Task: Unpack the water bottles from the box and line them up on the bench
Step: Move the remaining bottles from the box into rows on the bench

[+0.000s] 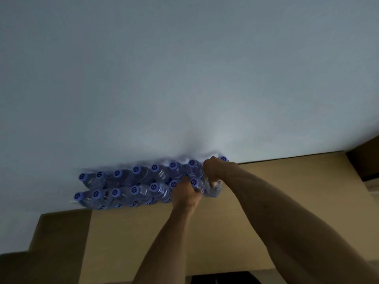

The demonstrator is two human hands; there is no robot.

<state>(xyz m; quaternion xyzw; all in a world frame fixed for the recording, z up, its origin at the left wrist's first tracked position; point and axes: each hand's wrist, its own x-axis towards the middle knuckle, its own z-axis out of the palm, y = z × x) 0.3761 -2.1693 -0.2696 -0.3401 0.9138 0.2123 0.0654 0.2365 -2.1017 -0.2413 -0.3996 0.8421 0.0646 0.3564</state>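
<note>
Several clear water bottles (135,181) with blue caps stand in two rows against a pale wall, on the tan bench (143,232). My left hand (187,194) grips a bottle (195,184) at the right end of the front row, fingers curled round its body below the cap. My right hand (213,170) is curled round the top of another bottle (214,189) just to the right, and covers its cap. One more cap (224,159) shows behind my right hand. The box is out of view.
A pale wall (184,78) fills the upper view right behind the bottles. The bench top runs on to the right (287,175). A darker step or ledge (61,232) drops at the lower left. A dark opening (221,280) lies at the bottom edge.
</note>
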